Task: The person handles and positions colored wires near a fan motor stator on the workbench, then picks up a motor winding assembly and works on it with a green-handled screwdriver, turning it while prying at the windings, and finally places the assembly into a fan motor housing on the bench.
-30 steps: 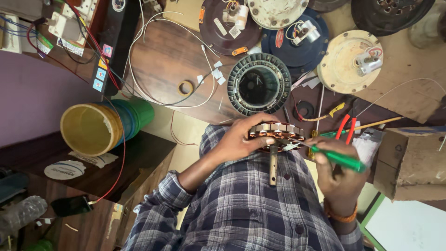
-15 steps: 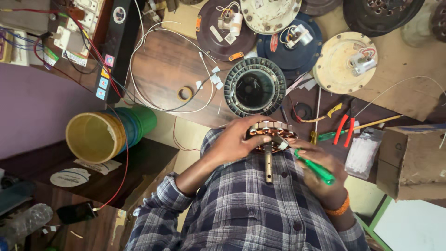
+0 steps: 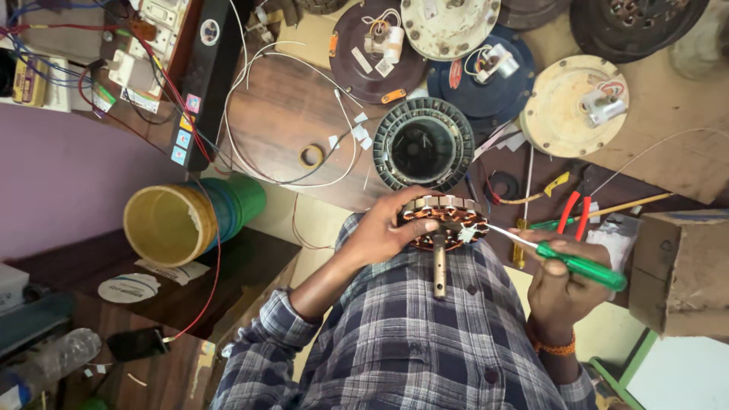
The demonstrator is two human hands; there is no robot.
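While the left hand (image 3: pixel 383 231) grips it from the side, the round copper-wound stator with a metal shaft (image 3: pixel 443 222) sits over the checked shirt (image 3: pixel 425 342), just below the surface (image 3: pixel 288 121) edge. Its shaft, the long axis, points straight down the frame toward the person's chest. Left fingers (image 3: pixel 416 227) are wrapped on the stator rim, thumb on the windings. The right hand (image 3: pixel 562 285) is closed around a green-handled screwdriver (image 3: pixel 566 258), whose shank slants up-left, tip at the windings beside the shaft. Close above lies a dark ribbed ring-shaped rotor (image 3: pixel 424 144). Red-handled pliers (image 3: pixel 573 212) rest near the right hand. A yellow plastic bucket (image 3: pixel 163 224) stands well apart, left.
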